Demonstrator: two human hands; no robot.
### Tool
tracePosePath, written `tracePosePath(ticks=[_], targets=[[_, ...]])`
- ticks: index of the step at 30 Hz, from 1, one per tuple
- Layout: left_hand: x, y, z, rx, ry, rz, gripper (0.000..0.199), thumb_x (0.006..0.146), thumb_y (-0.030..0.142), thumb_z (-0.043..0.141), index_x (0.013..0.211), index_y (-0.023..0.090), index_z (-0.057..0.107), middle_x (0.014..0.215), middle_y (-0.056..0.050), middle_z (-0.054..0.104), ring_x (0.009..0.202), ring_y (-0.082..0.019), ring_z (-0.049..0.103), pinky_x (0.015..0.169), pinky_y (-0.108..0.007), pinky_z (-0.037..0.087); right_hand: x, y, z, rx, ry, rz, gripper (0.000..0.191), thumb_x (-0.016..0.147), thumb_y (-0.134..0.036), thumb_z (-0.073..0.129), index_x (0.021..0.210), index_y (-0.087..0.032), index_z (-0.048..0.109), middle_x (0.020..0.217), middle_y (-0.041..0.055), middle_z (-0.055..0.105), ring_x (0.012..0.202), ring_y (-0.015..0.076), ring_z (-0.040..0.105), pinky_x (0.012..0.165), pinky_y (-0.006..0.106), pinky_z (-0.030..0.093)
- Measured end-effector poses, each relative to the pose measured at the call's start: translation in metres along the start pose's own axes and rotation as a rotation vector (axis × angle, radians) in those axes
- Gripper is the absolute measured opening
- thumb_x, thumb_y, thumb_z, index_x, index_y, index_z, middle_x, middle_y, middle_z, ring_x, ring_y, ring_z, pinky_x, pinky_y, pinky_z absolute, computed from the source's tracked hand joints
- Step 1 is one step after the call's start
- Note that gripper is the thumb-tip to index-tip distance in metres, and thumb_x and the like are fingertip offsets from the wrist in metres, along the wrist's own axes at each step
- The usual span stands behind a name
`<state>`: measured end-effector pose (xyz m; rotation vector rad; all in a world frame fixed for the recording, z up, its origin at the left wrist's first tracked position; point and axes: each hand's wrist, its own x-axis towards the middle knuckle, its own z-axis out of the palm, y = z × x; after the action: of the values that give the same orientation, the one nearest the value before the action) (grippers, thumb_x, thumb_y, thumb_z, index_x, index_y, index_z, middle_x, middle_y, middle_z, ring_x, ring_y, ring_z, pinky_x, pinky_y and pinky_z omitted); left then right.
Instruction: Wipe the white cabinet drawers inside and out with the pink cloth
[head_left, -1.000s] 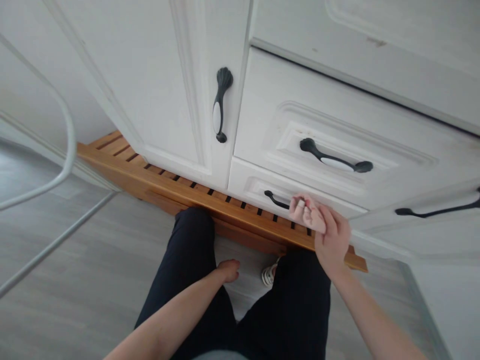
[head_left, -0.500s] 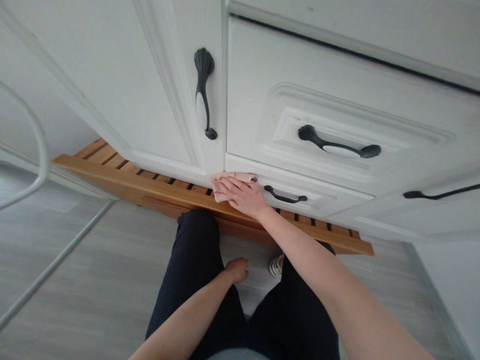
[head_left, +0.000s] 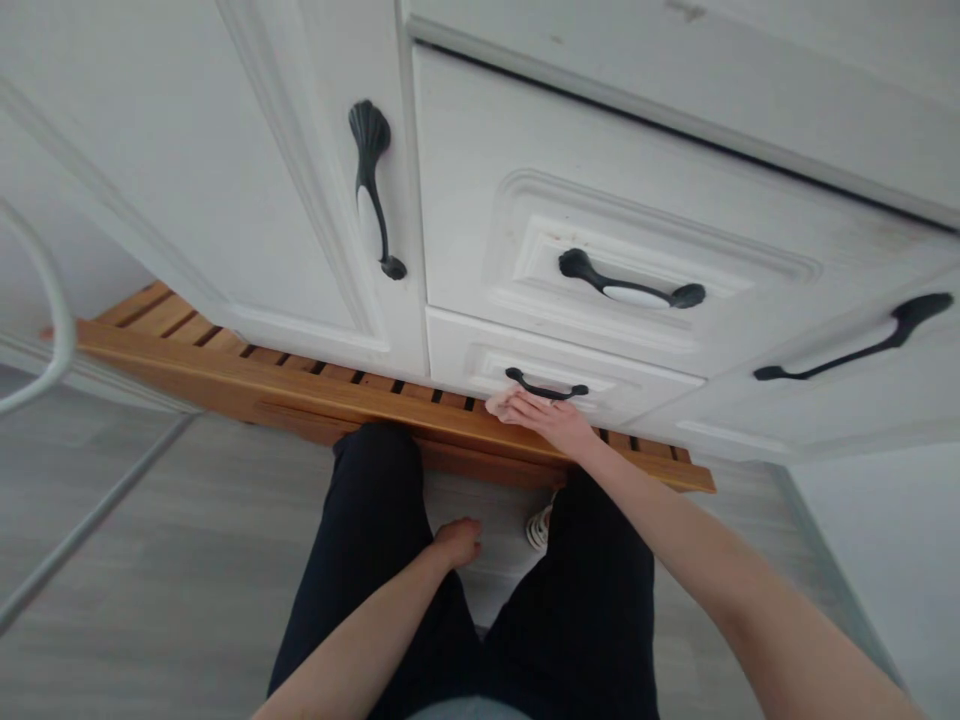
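Pressed low against the cabinet, my right hand (head_left: 553, 419) is on a pink cloth (head_left: 501, 402), most of which is hidden under the fingers. Hand and cloth are just below the dark handle (head_left: 546, 388) of the small bottom drawer (head_left: 480, 355), at the edge of the slatted wooden bench (head_left: 300, 387). My left hand (head_left: 458, 541) hangs between my knees with its fingers curled. Whether anything is in it does not show.
Above is a larger drawer (head_left: 465, 200) with a dark and white handle (head_left: 631, 285). Doors with similar handles flank the drawers. A curved white metal tube (head_left: 64, 300) and a straight one (head_left: 101, 515) stand at the left. A sandal (head_left: 538, 526) shows below the bench.
My right hand has moved right along the cabinet bottom with the cloth, from left of the small drawer's handle to below it. The view has shifted slightly. My left hand stays between the knees.
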<state>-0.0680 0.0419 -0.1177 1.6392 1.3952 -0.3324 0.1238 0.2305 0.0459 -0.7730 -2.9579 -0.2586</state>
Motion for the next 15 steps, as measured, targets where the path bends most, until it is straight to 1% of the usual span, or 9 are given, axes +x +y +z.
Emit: tracePosePath(ticks=[4,8,10,12,15], targets=[[0.0,0.0,0.0,0.042,-0.02,-0.007,0.032,0.096,0.039,0.061,0.12,0.019,0.062,0.126,-0.008,0.064,0.113,-0.023,0.062,0.099,-0.048,0.052,-0.066,0.032,-0.017,0.018,-0.035,0.051,0.06,0.097,-0.001,0.035,0.145,-0.033,0.05,0.148,-0.0001,0.056,0.132,0.0148,0.055,0.095,0.035,0.044],[0.0,0.0,0.002,0.09,-0.046,0.002,0.032,0.096,0.038,0.062,0.121,0.018,0.062,0.126,-0.008,0.064,0.114,-0.023,0.062,0.1,-0.049,0.052,-0.112,0.06,-0.035,0.052,-0.104,0.111,0.055,0.099,-0.006,0.04,0.146,-0.032,0.049,0.15,-0.0002,0.053,0.133,0.0175,0.053,0.097,0.036,0.039],[0.001,0.0,0.003,0.112,-0.06,0.005,0.031,0.096,0.037,0.062,0.121,0.018,0.062,0.127,-0.008,0.064,0.115,-0.023,0.062,0.1,-0.048,0.052,-0.126,0.067,-0.042,0.061,-0.113,0.152,0.052,0.1,-0.009,0.041,0.145,-0.032,0.05,0.15,0.0004,0.054,0.132,0.0173,0.053,0.095,0.036,0.038],[0.001,-0.001,0.004,0.131,-0.064,0.005,0.032,0.096,0.037,0.062,0.121,0.018,0.062,0.127,-0.008,0.064,0.115,-0.023,0.062,0.1,-0.048,0.052,-0.132,0.069,-0.045,0.098,-0.091,0.213,0.047,0.1,-0.013,0.046,0.142,-0.033,0.054,0.148,0.0012,0.056,0.131,0.0171,0.053,0.093,0.036,0.037],[0.0,-0.002,0.004,0.153,-0.059,0.0,0.032,0.096,0.036,0.062,0.122,0.018,0.061,0.128,-0.009,0.064,0.116,-0.023,0.062,0.101,-0.048,0.051,-0.132,0.064,-0.036,0.165,-0.051,0.304,0.035,0.101,-0.025,0.051,0.133,-0.033,0.061,0.143,0.0015,0.061,0.129,0.0188,0.053,0.092,0.037,0.037]])
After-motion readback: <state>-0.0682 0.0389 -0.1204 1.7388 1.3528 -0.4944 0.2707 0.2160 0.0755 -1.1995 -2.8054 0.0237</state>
